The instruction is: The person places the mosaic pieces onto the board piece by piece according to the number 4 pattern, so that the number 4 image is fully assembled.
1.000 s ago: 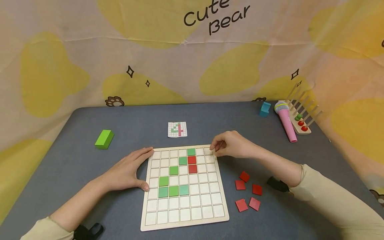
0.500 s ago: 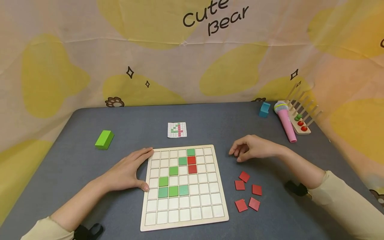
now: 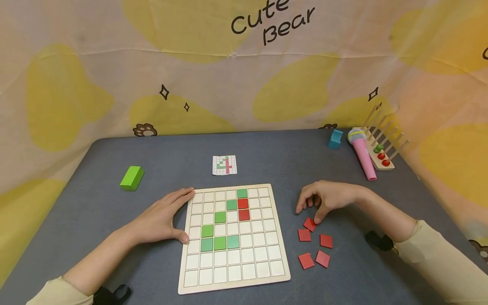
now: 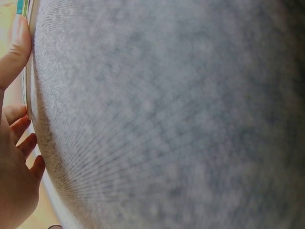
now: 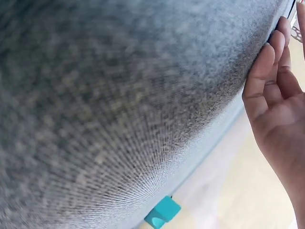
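Fingers of the right hand [image 3: 328,198] hung loosely curled, holding nothing, the thumb tip touching the topmost red tile [image 3: 309,224] of five lying near the tabletop's [image 3: 114,203] front right. The left hand [image 3: 162,218], fingers relaxed and spread, rested against the wooden grid board's [image 3: 233,284] left edge.

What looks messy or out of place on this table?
Only the loose red tiles: five lie scattered at odd angles right of the grid board, under the right hand. The tiles on the board sit squarely in their cells. No damage visible.
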Motion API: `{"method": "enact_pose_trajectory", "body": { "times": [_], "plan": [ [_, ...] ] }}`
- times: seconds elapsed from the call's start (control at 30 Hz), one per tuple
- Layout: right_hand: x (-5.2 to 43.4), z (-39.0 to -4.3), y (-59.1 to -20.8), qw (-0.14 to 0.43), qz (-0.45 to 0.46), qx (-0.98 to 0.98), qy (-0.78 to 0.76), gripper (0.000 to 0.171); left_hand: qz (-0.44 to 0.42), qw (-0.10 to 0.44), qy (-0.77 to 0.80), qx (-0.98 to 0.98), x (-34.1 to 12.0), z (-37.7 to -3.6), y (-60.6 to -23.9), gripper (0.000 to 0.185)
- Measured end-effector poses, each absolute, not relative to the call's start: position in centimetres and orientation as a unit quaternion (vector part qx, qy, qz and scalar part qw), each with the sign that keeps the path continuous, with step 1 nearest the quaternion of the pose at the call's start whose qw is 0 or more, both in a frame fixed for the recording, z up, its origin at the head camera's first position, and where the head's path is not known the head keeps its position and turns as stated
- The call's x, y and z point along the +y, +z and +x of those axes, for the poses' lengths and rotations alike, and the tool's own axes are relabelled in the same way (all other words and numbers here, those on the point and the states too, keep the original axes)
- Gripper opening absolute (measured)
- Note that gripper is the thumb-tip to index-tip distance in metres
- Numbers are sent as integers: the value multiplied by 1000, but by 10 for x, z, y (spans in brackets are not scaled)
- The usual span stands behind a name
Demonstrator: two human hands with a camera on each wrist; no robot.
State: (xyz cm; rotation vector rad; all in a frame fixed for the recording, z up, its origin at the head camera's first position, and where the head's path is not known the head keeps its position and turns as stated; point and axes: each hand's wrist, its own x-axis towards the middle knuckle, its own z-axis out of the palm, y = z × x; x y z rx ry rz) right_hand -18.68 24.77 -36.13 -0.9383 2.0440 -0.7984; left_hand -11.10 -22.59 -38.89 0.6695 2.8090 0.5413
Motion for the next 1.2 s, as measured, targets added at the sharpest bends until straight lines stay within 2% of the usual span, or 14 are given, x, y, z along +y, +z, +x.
{"method": "enact_pose_trajectory", "body": {
  "times": [0.6,1.2],
  "plan": [
    [243,-185,-364,344,-414,804,-254,37,229,101,183,951,-227,-111,-389,123],
    [234,-177,-362,308,-414,826,-227,29,232,101,183,950,-226,-111,-389,123]
  ]
}}
